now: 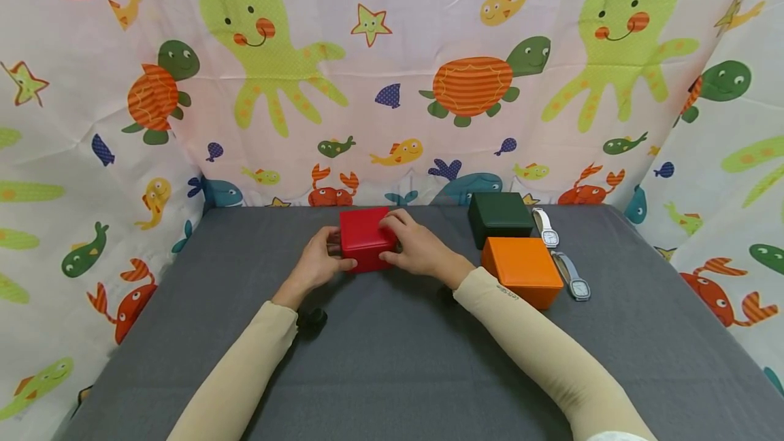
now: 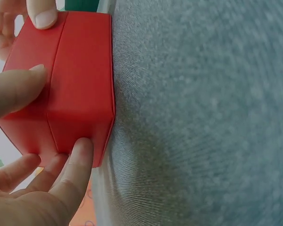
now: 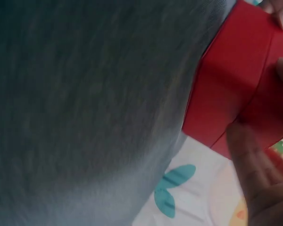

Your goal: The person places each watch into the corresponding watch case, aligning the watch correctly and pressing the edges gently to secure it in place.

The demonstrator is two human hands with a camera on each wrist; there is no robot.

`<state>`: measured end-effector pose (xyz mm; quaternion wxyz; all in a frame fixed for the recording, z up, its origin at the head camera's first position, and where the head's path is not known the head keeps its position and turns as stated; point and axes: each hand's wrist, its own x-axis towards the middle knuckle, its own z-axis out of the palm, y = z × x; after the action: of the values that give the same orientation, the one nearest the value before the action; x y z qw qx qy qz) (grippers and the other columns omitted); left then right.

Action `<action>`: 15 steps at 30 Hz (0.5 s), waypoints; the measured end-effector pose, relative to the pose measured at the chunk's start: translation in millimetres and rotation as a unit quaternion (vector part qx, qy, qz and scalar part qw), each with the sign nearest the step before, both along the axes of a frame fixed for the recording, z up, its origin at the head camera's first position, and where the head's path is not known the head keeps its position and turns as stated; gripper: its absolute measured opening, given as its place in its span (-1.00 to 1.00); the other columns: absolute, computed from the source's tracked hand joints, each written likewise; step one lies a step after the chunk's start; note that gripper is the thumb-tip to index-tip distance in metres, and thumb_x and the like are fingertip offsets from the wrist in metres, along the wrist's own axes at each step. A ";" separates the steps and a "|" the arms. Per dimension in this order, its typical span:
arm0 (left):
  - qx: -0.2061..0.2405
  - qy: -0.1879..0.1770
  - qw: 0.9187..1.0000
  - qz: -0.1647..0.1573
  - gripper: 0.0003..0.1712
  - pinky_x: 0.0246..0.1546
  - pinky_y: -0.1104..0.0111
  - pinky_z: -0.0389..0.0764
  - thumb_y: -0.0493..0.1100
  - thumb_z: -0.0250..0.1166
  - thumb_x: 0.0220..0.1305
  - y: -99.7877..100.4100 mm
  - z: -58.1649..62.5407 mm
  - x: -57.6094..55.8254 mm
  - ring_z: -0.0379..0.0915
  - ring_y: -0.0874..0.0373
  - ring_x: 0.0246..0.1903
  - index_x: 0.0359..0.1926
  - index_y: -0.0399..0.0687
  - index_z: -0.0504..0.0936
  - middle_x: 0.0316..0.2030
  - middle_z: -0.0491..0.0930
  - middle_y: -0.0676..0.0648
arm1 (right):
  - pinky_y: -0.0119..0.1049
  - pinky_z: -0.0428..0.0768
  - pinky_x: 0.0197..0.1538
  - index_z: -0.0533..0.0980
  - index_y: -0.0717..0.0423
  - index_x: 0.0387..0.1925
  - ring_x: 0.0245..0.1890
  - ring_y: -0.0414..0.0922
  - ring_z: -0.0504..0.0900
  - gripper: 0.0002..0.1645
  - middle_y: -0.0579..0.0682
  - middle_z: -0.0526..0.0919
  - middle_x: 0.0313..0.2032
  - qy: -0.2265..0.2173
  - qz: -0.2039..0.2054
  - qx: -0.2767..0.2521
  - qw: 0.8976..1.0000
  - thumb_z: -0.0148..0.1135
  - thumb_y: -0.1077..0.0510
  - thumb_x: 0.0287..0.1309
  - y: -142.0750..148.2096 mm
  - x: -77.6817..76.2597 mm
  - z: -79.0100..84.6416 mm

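A closed red box (image 1: 363, 231) rests on the grey cloth near the table's far edge, a thin seam running around its sides. My left hand (image 1: 318, 260) holds it from the left, thumb on the front face and fingers (image 2: 80, 153) against the side. From the right, my right hand (image 1: 416, 245) grips the same box, its thumb on the front and its index finger over the top edge. In the right wrist view, fingers (image 3: 247, 160) touch the side of the red box (image 3: 226, 70) at the seam.
Right of my hands stand a dark green box (image 1: 501, 216) and, in front of it, an orange box (image 1: 523, 267). Beside them lie a white-strapped watch (image 1: 545, 226) and a watch with a pale blue-grey strap (image 1: 571, 276). A printed curtain (image 1: 392, 107) hangs behind the table.
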<state>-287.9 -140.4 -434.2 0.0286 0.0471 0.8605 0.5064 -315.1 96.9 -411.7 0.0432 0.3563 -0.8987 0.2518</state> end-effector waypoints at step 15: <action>-0.009 0.008 1.000 0.009 -0.21 0.02 0.08 0.54 -0.26 0.44 0.05 1.0 6.9 5.8 0.44 -0.14 0.07 0.27 -0.20 0.26 0.13 0.42 -0.21 | -0.19 0.65 -0.19 0.25 0.17 0.24 -0.12 0.01 0.61 -0.18 0.09 0.50 0.04 -0.221 -0.094 -0.170 0.956 0.42 0.02 0.02 -6.0 3.9 -9.4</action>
<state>-282.1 -139.4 -427.3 0.0175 0.0437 0.8657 0.4984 -311.1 91.0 -421.1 -0.0733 0.1928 -0.8594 0.4678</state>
